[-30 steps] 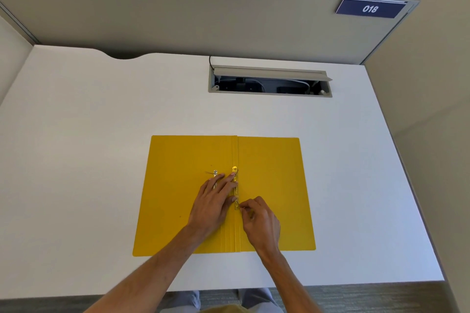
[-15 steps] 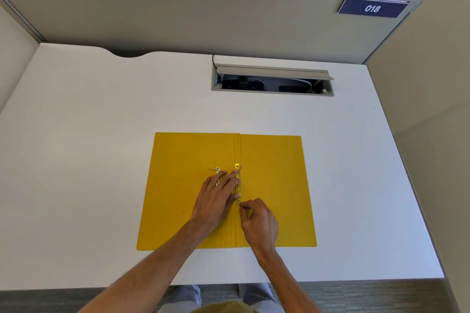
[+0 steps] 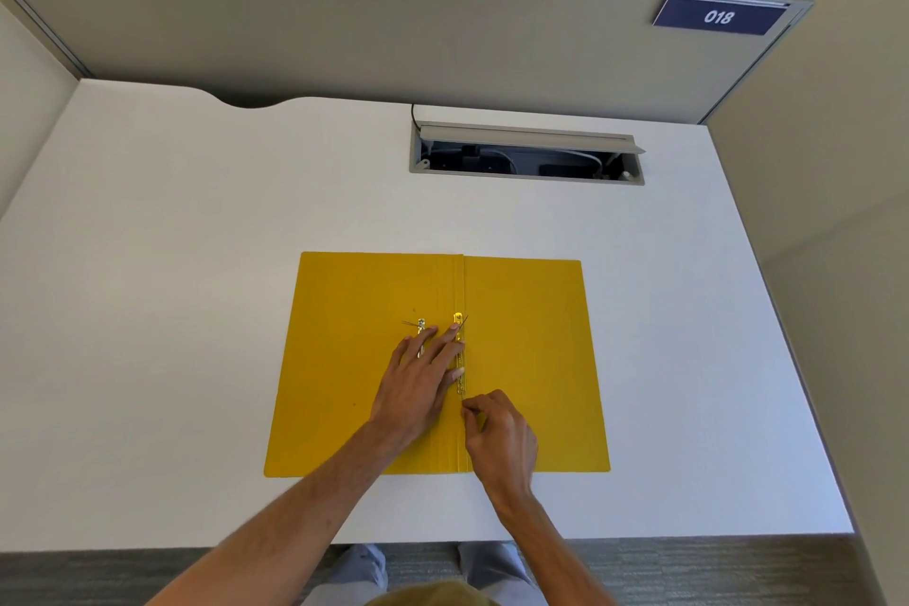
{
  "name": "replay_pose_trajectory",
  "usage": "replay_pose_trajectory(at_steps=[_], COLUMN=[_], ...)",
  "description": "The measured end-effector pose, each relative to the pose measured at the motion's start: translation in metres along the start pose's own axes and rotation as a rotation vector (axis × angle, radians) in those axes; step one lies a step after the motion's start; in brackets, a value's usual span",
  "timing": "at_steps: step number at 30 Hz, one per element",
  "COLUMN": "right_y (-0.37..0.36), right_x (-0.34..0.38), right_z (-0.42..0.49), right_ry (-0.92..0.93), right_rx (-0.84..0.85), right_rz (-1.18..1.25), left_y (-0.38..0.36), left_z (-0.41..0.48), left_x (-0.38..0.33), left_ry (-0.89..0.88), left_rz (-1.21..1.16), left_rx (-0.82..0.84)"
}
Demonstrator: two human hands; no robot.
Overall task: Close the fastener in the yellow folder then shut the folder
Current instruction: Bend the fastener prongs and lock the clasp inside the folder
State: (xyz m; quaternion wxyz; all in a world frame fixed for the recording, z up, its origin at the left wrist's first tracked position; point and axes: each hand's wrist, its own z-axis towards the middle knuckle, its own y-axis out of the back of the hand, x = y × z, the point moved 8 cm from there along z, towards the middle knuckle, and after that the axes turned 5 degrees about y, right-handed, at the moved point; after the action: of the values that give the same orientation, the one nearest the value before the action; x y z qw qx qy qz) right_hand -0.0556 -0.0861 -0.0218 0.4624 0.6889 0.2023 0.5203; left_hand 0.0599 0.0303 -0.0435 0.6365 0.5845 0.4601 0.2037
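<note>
A yellow folder (image 3: 531, 340) lies open and flat on the white desk (image 3: 196, 310). A metal fastener strip (image 3: 459, 349) runs along its spine, and a second metal piece (image 3: 421, 326) lies just left of it. My left hand (image 3: 423, 379) rests flat, fingers spread, pressing on both metal pieces. My right hand (image 3: 497, 433) sits just below the strip's near end, with thumb and forefinger pinched at the lower prong of the fastener. The lower part of the fastener is hidden by my fingers.
A cable tray (image 3: 526, 155) with an open lid is sunk into the desk behind the folder. A grey partition (image 3: 393, 25) with a blue "018" sign (image 3: 719, 17) closes off the back. The desk's near edge (image 3: 147, 546) runs just below the folder.
Both hands have stayed at the fastener. My right fingertips have shifted slightly at the strip's near end. The view has moved a little.
</note>
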Motion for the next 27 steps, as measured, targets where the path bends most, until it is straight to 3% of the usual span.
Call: replay_pose_trajectory(at_steps=[11,18,27], right_y=[0.01,0.026,0.019], right_x=[-0.01,-0.036,0.015], right_z=[0.002,0.043,0.119], right_ry=[0.034,-0.124,0.028], right_rx=[0.06,0.001,0.115], right_rz=[0.071,0.237,0.307], left_y=[-0.003,0.001,-0.001], left_z=[-0.004,-0.005,-0.004], left_x=[0.0,-0.002,-0.005], left_ry=[0.016,0.017,-0.011], left_rz=[-0.035,-0.039,0.049], left_rx=[0.002,0.025,-0.023])
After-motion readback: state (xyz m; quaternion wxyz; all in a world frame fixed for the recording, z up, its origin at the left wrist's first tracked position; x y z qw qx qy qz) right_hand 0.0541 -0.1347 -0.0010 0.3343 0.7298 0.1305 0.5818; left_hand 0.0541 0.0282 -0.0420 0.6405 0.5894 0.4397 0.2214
